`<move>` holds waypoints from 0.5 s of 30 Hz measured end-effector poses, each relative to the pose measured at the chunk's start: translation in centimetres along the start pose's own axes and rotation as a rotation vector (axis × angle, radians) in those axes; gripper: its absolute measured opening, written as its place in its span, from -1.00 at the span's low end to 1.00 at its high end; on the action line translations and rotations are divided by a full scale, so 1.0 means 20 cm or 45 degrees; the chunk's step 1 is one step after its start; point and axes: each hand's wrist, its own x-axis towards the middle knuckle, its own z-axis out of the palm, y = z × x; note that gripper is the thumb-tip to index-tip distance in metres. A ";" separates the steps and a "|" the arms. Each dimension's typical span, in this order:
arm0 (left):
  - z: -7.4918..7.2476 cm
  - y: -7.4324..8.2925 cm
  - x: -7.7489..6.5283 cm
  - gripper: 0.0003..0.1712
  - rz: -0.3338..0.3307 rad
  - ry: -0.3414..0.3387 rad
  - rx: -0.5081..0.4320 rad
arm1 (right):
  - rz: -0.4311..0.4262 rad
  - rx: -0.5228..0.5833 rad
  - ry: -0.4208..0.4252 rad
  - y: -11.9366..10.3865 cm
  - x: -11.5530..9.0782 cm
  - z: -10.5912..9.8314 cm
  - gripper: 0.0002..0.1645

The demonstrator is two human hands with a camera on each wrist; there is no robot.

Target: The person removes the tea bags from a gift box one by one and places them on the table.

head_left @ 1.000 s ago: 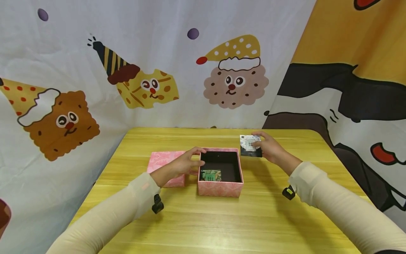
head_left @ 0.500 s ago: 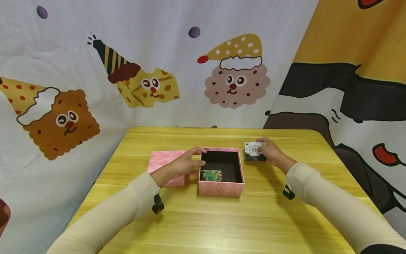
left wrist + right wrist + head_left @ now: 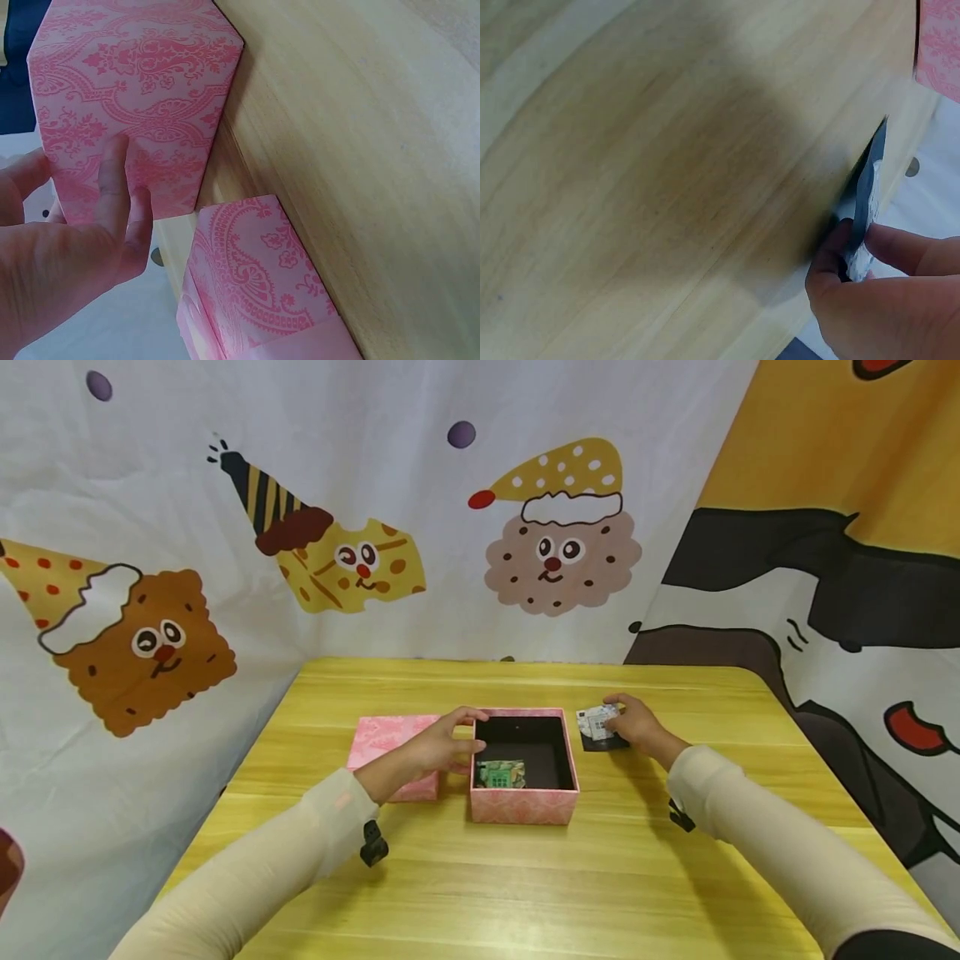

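Note:
An open pink patterned box (image 3: 524, 807) with a dark inside stands mid-table. My left hand (image 3: 431, 748) holds its left wall, with fingertips over the rim; in the left wrist view two fingers lie along the outer side of the box (image 3: 161, 75). To the right of the box, my right hand (image 3: 637, 725) pinches a flat square sachet (image 3: 593, 720), white above and black below, low over the table. The right wrist view shows the sachet (image 3: 868, 196) edge-on between thumb and fingers. A green printed sachet (image 3: 501, 774) lies inside the box near its front wall.
A pink patterned lid-like piece (image 3: 384, 735) lies left of the box, partly behind my left hand and forearm. The wooden table (image 3: 517, 893) ends at a hanging cloth (image 3: 442, 635) printed with cartoon figures.
My right hand has lowered the white-and-black sachet toward the table, slightly right of where it was. The left hand stays on the box, and the box and green sachet have not moved.

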 end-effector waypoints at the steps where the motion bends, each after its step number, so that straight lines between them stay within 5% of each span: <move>1: 0.00 0.00 0.00 -0.39 0.000 0.000 0.003 | 0.000 -0.019 0.016 0.00 0.00 0.00 -0.32; 9: 0.01 0.00 0.01 -0.39 0.007 0.004 0.016 | 0.004 -0.302 0.171 0.01 -0.01 0.00 -0.33; 15: 0.00 -0.01 0.01 -0.39 -0.011 0.020 0.001 | 0.063 -0.303 0.195 0.02 -0.02 0.00 -0.34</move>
